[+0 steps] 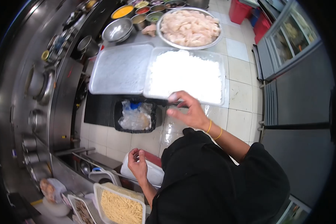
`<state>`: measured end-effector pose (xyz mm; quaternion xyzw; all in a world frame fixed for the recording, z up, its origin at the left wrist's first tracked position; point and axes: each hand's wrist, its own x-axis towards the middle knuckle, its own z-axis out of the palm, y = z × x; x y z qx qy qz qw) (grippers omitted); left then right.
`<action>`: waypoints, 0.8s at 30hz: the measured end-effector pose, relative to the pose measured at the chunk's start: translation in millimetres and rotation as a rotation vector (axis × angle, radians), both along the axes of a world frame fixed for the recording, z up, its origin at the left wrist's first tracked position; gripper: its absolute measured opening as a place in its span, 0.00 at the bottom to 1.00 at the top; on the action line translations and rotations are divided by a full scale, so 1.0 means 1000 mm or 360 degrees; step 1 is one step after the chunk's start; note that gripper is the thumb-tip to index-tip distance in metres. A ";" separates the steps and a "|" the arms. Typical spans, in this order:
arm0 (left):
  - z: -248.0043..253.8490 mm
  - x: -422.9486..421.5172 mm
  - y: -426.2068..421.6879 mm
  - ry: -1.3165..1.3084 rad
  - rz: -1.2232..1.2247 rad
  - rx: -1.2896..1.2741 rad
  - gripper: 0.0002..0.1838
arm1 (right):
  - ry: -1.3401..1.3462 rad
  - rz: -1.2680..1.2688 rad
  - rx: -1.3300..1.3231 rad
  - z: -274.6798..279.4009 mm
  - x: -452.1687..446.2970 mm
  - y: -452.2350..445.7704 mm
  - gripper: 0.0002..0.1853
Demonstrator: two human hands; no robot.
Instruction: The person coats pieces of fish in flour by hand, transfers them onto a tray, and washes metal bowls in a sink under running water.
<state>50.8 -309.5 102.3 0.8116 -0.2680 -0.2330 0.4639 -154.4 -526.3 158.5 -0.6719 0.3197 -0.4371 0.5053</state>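
My right hand [189, 111] is over the near edge of a clear plastic tray of white powder [186, 74]. Its thumb and fingers are apart, with nothing between them, and two yellow bands circle the wrist. Lower down, my left hand [138, 163] hangs beside my body with fingers loosely curled and nothing visible in it. Beneath it is a white container [153, 171] with a red part. Left of the powder tray lies an empty-looking translucent tray [119, 70]. Behind them stands a large metal bowl [158, 31] heaped with pale raw meat pieces [190, 27].
A black bin [117, 115] lined with plastic bags sits below the trays. Metal bowls [117, 30] and small tubs of ingredients stand at the back left. A basket of cut fries [121, 207] is at the bottom. Steel counters run left; a fridge [298, 89] stands right.
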 end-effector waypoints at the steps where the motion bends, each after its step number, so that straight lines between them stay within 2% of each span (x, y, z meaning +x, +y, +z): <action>1: -0.004 0.001 -0.017 -0.0028 -0.0040 -0.0048 0.14 | 0.0066 -0.0148 -0.0043 -0.001 -0.014 -0.018 0.22; 3: 0.003 0.002 -0.051 -0.0025 -0.0127 -0.0024 0.16 | 0.0169 -0.0450 -0.0070 -0.009 -0.040 -0.050 0.27; 6: 0.006 0.006 -0.108 -0.0076 -0.0413 -0.0237 0.19 | 0.0361 -0.0845 -0.0058 -0.013 -0.072 -0.092 0.33; 8: 0.017 0.005 -0.147 0.0078 -0.0506 -0.0320 0.22 | 0.0329 -0.1046 0.0003 -0.020 -0.086 -0.115 0.37; 10: 0.023 0.010 -0.184 0.0208 -0.0619 -0.0381 0.24 | 0.0334 -0.1114 0.0085 -0.019 -0.096 -0.133 0.41; 15: 0.041 0.031 -0.282 0.0442 -0.0861 -0.0506 0.30 | 0.0177 -0.1086 0.0443 0.006 -0.103 -0.152 0.36; 18: 0.041 0.044 -0.337 0.0533 -0.1062 -0.0544 0.32 | 0.0110 -0.1156 0.0557 0.022 -0.097 -0.152 0.37; 21: 0.045 0.045 -0.390 0.0783 -0.1070 -0.0446 0.35 | 0.0151 -0.1248 0.0595 0.032 -0.091 -0.155 0.38; 24: 0.046 0.039 -0.434 0.0824 -0.1211 -0.0398 0.36 | 0.0219 -0.1294 0.0555 0.032 -0.091 -0.166 0.40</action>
